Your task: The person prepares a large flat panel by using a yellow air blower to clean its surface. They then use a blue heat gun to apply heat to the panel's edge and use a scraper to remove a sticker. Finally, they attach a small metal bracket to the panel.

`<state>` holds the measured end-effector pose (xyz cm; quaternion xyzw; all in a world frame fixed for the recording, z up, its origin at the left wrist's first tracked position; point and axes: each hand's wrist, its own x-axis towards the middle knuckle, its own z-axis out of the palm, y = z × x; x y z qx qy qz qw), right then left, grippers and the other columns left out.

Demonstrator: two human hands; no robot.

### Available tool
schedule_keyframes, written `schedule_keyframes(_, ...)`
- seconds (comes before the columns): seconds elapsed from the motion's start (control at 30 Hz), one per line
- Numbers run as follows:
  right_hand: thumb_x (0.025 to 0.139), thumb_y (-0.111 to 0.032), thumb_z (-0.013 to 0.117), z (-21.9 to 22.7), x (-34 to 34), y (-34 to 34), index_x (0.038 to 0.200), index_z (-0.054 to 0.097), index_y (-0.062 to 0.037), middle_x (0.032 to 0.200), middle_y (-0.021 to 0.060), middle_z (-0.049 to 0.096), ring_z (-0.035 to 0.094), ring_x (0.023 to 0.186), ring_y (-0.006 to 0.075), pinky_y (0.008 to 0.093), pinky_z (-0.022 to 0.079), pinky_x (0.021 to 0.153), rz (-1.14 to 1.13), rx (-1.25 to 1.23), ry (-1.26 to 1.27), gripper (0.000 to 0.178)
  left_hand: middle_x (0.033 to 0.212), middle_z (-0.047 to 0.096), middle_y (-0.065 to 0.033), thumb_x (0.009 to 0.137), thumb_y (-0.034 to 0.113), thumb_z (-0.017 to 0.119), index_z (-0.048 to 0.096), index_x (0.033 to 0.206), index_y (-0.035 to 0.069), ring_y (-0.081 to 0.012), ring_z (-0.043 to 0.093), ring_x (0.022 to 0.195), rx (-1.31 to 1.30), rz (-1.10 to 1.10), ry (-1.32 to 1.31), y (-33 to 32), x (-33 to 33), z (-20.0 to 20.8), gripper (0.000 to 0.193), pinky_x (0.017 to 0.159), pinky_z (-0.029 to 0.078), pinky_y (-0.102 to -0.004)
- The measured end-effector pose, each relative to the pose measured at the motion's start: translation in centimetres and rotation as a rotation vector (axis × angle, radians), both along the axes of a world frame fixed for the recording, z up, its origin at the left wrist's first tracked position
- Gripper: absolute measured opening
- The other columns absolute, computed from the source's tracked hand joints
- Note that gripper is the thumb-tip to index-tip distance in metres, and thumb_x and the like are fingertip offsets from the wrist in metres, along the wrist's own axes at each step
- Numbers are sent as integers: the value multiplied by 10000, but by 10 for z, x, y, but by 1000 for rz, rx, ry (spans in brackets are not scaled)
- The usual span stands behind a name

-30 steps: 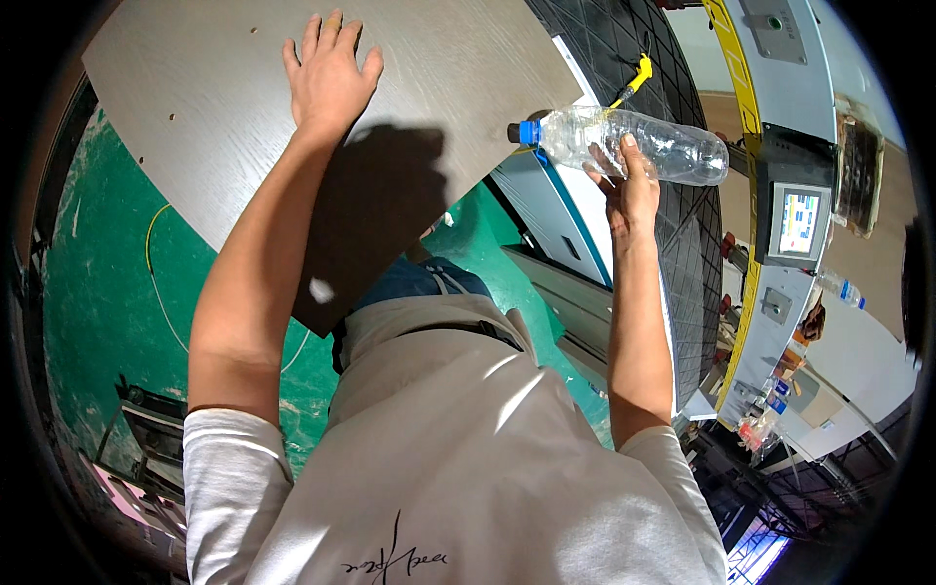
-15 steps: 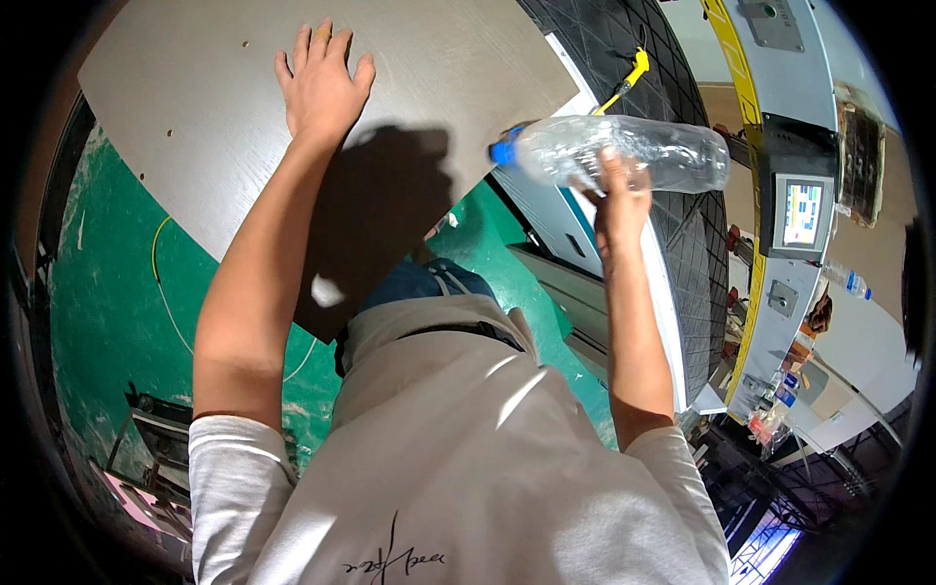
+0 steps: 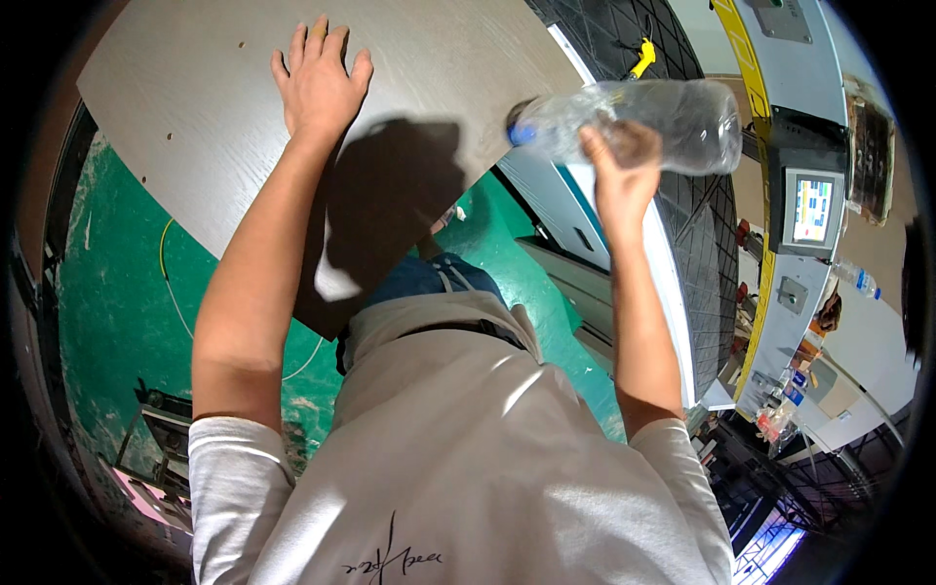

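Observation:
My left hand (image 3: 320,83) lies flat on a grey-brown wood-grain board (image 3: 429,58), its fingers spread. In my right hand (image 3: 624,166) is a large clear plastic bottle (image 3: 682,117), gripped around its middle. The bottle lies sideways in the air, its blue-capped end (image 3: 522,132) pointing left over the board's right edge. Some of my right fingers are hidden behind the bottle or seen blurred through it. A dark shadow falls on the board between my arms.
To the right stands a machine with a black quilted-looking bed (image 3: 692,224), a yellow-edged beam and a small control screen (image 3: 812,208). A yellow nozzle-like tool (image 3: 643,57) lies on the bed. Small bottles (image 3: 856,278) and clutter sit beyond. The floor (image 3: 117,283) is green, with a thin hose (image 3: 174,292).
My right hand has lifted the bottle up and slightly to the right, and it is blurred by motion. My left hand stays in place on the board.

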<state>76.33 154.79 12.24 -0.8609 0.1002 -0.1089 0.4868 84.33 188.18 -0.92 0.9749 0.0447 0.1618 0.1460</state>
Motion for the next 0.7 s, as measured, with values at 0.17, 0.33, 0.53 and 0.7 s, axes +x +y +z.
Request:
schedule_keyframes(0.17,790,-214,879,-2,-29,22,1181,514,41,1158,195,688,662,1084,239,354,531,921,118,113,-26,592,1530,457,-92,942,419,537,596,1355,136,-282,303,1481,14,-3,-7,-2,-1,-2,504,1210,149,-570)
schedule_keyframes(0.33,787,-190,879,8,29,-3,1185,489,73,1156,226,685,674,1041,247,361,539,913,-6,-157,-17,616,1519,467,-95,941,420,542,591,1360,136,-283,309,1476,11,0,5,-2,0,1,508,1209,153,-568)
schedule_keyframes(0.53,803,-225,868,3,-19,40,1218,465,68,1204,238,662,664,1055,252,365,548,909,226,157,13,648,1516,470,-97,941,419,550,596,1348,137,-286,315,1472,17,-4,-12,-5,3,-1,497,1204,161,-577)
schedule_keyframes(0.7,810,-217,862,9,48,-9,1167,538,72,1103,207,694,688,955,243,345,544,875,32,-210,-64,562,1516,472,-96,941,408,551,598,1344,141,-289,319,1470,17,-6,-9,-3,0,1,486,1202,163,-578)
